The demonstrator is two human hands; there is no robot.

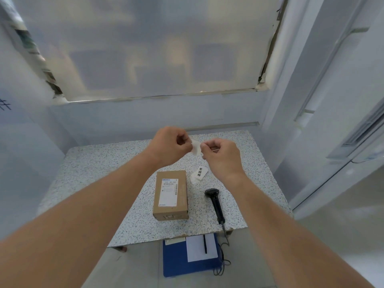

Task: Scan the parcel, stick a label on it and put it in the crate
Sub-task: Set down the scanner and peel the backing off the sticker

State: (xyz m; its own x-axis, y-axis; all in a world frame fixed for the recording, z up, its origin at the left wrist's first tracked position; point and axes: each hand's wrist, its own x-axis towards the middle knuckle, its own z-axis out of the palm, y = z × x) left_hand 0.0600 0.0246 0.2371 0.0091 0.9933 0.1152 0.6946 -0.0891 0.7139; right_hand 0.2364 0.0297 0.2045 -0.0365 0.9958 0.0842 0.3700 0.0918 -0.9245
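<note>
A brown cardboard parcel (170,196) with a white shipping slip on top lies in the middle of the speckled table (99,169). A black handheld scanner (216,204) lies to its right, cable trailing off the front edge. Above the far half of the table, my left hand (169,145) and my right hand (223,157) both pinch a small white label (196,147) between their fingertips. More white labels (199,174), the top one printed with black characters, lie on the table under my right hand.
A blue crate (176,265) stands on the floor under the table's front edge, with a white sheet (200,247) and a black pen (205,244) on it. A frosted window fills the far wall. A white wall and frame close in on the right.
</note>
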